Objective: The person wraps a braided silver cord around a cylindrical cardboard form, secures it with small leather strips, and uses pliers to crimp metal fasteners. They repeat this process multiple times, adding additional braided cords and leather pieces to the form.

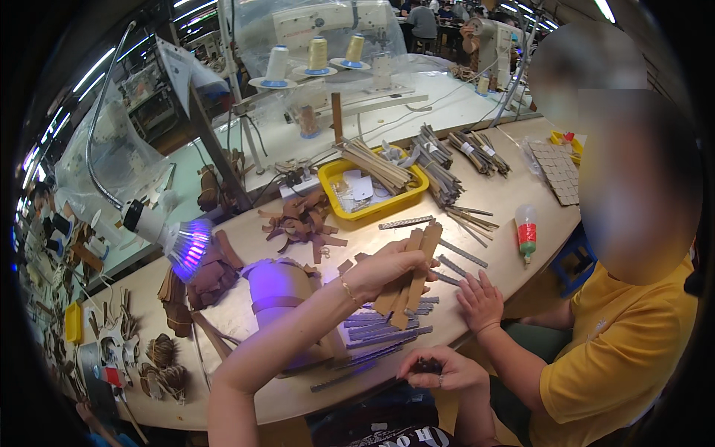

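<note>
My left hand (395, 270) reaches across the table, its fingers closed on a few flat tan leather strips (408, 287) that fan out above and below the grip. Under these strips lie several thin grey braided strips (387, 335), side by side near the table's edge. Lower down, my right hand (450, 372) is held palm up in front of my body with curled fingers. A small dark brown bunch (427, 365) sits in it, too small to name. Close by on the right, a co-worker's hand (480, 300) rests on the table beside more grey strips (452, 270).
A lit lamp (179, 249) overhangs the left side, near a tan roll (279, 294). Behind are brown leather scraps (302, 221) and a yellow tray (372, 212) with sticks. A red-labelled bottle (526, 232) stands right; a co-worker in yellow (618, 357) sits there.
</note>
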Available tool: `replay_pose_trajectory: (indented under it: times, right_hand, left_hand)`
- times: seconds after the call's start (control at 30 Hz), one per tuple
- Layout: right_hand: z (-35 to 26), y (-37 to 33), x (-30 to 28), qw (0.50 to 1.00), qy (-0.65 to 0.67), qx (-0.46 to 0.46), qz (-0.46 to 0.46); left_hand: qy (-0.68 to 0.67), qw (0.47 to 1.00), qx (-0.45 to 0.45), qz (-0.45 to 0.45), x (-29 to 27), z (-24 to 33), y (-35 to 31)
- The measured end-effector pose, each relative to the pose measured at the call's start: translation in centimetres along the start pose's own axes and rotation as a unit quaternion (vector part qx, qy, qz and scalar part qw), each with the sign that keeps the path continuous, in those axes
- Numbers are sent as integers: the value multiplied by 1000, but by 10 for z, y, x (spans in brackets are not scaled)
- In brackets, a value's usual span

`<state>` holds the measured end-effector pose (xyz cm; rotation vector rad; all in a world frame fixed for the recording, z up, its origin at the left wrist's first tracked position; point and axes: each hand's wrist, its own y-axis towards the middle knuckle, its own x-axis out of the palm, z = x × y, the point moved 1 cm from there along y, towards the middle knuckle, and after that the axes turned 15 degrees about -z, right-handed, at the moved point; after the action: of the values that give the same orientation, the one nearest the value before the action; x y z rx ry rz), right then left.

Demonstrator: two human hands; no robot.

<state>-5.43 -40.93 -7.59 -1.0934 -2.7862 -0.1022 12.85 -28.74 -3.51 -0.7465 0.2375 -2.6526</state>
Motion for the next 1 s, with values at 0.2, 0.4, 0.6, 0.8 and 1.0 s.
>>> replay_pose_trajectory:
  times: [0.2, 0.4, 0.6, 0.8, 1.0]
  right_hand:
    - [4, 5, -4, 998, 68, -10, -2]
    - [3, 8, -16, 1000, 14, -6, 10]
    - [24, 8, -44, 972, 46, 94, 209]
    - [45, 45, -80, 922, -166, 119, 328]
    - [39, 78, -87, 852, -376, 174, 320]
  left_hand:
    - [-18, 1000, -14, -17, 9, -10, 19]
    - [34, 999, -20, 23, 4, -22, -71]
    - [39, 997, 8, 72, 7, -88, -250]
    - [224, 927, -119, 277, 13, -164, -321]
    - [446, 776, -138, 425, -2, -199, -303]
